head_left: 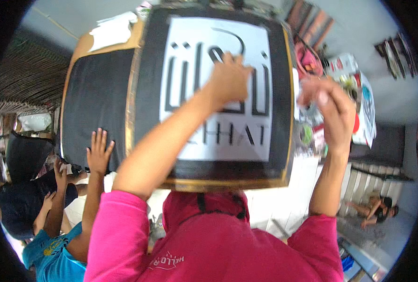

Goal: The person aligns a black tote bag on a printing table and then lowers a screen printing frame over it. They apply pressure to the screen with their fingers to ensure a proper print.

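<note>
A white sheet (pixel 216 136) with black stencil-like shapes and lettering lies on a black panel (pixel 148 89) edged in yellow-brown. My left hand (pixel 230 80) reaches over it, fingers spread and fingertips on the sheet near a curved black shape. Its palm hides part of the design. Off the panel's right edge, my right hand (pixel 330 101) is raised, its fingers curled in toward the thumb. Those fingers are slightly blurred, and whatever may be between them cannot be made out. Both forearms emerge from pink sleeves.
A second black panel (pixel 96 98) adjoins on the left, with another person's hand (pixel 98 150) flat on it. White crumpled material (pixel 112 30) rests at its far end. Bottles and packages (pixel 343 66) crowd the right side. A person (pixel 378 211) sits farther off at right.
</note>
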The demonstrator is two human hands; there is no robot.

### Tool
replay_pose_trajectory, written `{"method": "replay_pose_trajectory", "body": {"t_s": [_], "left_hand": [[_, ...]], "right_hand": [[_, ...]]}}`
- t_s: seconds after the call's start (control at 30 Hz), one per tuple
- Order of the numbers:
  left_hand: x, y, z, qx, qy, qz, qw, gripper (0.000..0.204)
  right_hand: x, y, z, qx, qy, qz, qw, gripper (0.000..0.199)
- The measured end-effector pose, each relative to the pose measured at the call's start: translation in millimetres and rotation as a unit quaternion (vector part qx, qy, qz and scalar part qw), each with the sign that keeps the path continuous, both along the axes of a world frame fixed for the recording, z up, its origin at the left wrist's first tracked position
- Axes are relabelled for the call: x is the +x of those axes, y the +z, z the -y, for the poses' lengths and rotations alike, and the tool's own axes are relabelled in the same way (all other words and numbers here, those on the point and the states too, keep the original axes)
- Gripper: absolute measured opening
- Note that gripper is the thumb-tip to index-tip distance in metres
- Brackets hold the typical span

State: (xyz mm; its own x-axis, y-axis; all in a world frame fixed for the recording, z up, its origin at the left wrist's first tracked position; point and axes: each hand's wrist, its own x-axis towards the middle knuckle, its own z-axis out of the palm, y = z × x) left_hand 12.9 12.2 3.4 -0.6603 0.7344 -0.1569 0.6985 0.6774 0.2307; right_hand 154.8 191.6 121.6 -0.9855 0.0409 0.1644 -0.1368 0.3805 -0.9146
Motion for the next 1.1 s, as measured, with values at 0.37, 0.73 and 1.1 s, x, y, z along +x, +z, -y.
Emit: {"method": "replay_pose_trajectory", "body": {"t_s": [0.37, 0.73, 1.1], "left_hand": [[-6, -14, -6, -0.067, -0.012, -0.093, 0.993, 0.078], [-5, -2, -11, -0.061, -0.031, -0.064, 0.996, 0.08], [-2, 3, -12, -0.067, -0.012, -0.034, 0.997, 0.077]], "right_hand": [[268, -148, 58, -0.177, -0.133, 0.431, 0.875, 0.036], [239, -161, 104, -0.266, -0.213, 0.374, 0.863, 0.031], [206, -107, 60, -0.085, -0.274, 0.245, 0.926, 0.025]]}}
